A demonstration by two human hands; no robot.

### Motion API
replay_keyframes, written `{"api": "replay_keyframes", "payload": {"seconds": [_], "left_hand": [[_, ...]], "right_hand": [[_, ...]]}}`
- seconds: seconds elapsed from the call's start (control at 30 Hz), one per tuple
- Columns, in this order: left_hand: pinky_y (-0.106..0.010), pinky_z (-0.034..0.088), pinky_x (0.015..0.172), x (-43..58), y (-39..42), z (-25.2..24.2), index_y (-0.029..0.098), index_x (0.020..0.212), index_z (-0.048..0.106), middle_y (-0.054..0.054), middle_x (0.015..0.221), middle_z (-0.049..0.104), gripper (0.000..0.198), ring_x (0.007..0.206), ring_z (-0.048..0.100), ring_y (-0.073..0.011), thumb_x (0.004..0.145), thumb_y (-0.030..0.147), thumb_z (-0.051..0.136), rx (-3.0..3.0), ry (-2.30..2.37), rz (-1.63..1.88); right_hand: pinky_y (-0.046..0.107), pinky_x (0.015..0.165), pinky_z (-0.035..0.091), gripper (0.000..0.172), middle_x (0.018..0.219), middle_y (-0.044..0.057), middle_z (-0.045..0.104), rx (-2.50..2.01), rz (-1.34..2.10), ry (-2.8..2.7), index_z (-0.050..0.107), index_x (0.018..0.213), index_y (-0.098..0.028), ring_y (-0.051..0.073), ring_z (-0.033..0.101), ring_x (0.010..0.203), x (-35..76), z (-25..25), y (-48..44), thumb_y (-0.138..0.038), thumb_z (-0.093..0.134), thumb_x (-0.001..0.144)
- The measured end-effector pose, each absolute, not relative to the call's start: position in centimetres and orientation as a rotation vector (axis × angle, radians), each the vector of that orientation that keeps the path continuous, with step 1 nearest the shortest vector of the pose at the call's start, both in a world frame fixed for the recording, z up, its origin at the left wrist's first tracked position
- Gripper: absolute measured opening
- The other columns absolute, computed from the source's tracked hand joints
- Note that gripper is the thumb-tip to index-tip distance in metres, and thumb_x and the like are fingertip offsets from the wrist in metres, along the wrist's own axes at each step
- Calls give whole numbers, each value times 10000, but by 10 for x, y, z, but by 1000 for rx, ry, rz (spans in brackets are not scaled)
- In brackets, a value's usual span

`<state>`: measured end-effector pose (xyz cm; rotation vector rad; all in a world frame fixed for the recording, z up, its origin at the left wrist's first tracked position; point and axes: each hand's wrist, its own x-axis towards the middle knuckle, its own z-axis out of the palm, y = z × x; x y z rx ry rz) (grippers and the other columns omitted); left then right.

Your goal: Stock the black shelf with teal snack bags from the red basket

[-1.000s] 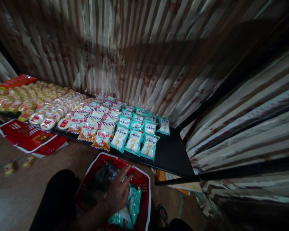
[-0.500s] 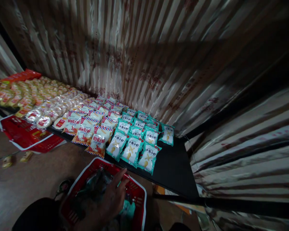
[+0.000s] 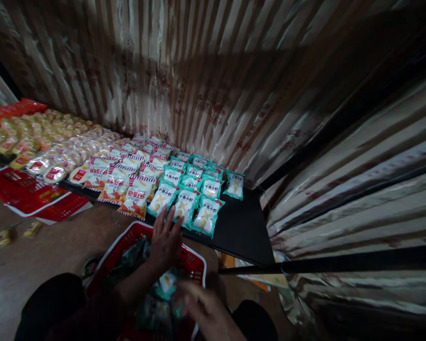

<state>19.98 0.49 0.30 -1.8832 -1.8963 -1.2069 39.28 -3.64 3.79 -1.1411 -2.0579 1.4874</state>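
My left hand (image 3: 165, 244) reaches over the red basket (image 3: 195, 258) with its fingers apart. Its fingertips overlap the front edge of the green-and-white snack bags (image 3: 184, 206) on the black shelf; whether they touch is hard to see. Blurred by motion, my right hand (image 3: 208, 308) is low over the basket's right side. A green snack bag (image 3: 166, 283) lies in the basket close to the right fingers. More bags inside are dark and partly covered by my arm and hands.
Left of the green bags stand rows of white-and-orange snack bags (image 3: 117, 182), then round wrapped snacks (image 3: 55, 173). A second red basket (image 3: 28, 194) sits at the left. Small yellow packs (image 3: 3, 238) lie on the floor. Striped sheeting (image 3: 213, 85) hangs behind the black shelf (image 3: 246, 227).
My left hand has moved up from inside the basket to the front row of green bags. My right hand has come into view from below. The view has shifted slightly.
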Motion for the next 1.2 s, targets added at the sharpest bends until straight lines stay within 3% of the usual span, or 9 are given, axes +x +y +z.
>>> {"api": "replay_keyframes", "payload": {"seconds": [0.07, 0.17, 0.43, 0.8, 1.0, 1.2], "left_hand": [[-610, 259, 1067, 196, 24, 9, 196, 1299, 460, -149, 1523, 212, 459, 1413, 67, -373, 844, 185, 512, -1701, -2040, -1136], [-595, 245, 1076, 189, 38, 9, 202, 1315, 466, -142, 1527, 205, 457, 1412, 94, -365, 862, 249, 499, -1611, -2126, -1052], [-516, 314, 1049, 160, 30, -26, 231, 1386, 386, -126, 1520, 239, 486, 1412, 148, -318, 900, 239, 403, -1682, -2074, -854], [-430, 371, 1020, 148, 45, -41, 157, 1386, 372, -145, 1426, 414, 474, 1334, 354, -256, 920, 244, 361, -1597, -2074, -915], [-455, 324, 1061, 151, 44, -35, 135, 1405, 326, -157, 1444, 383, 505, 1388, 247, -270, 913, 237, 383, -1633, -2070, -935], [-533, 264, 1079, 165, 31, -29, 161, 1410, 322, -175, 1530, 172, 542, 1416, 117, -328, 890, 243, 449, -1722, -2005, -983]], "right_hand": [[374, 844, 530, 383, 1061, 73, 673, -1171, 1091, -2011, 618, 1157, -242, 219, 626, 991, 374, 35, 16, -446, 383, 934], [458, 1009, 434, 433, 1272, 113, 581, -1072, 622, -2042, 528, 1286, -208, 245, 518, 1204, 338, 33, 65, -409, 376, 934], [448, 1079, 373, 478, 1450, 114, 392, -890, 581, -2237, 357, 1413, -190, 234, 318, 1368, 263, 9, 57, -286, 328, 946], [460, 1072, 382, 463, 1420, 127, 424, -824, 540, -2154, 382, 1388, -183, 241, 330, 1361, 225, 9, 74, -316, 339, 947], [433, 1082, 374, 442, 1392, 152, 453, -758, 481, -2201, 426, 1350, -142, 220, 369, 1338, 235, 19, 81, -306, 343, 948], [503, 1094, 318, 460, 1486, 176, 294, -1113, 396, -2022, 447, 1328, -101, 252, 271, 1383, 280, 10, 63, -327, 289, 960]]}}
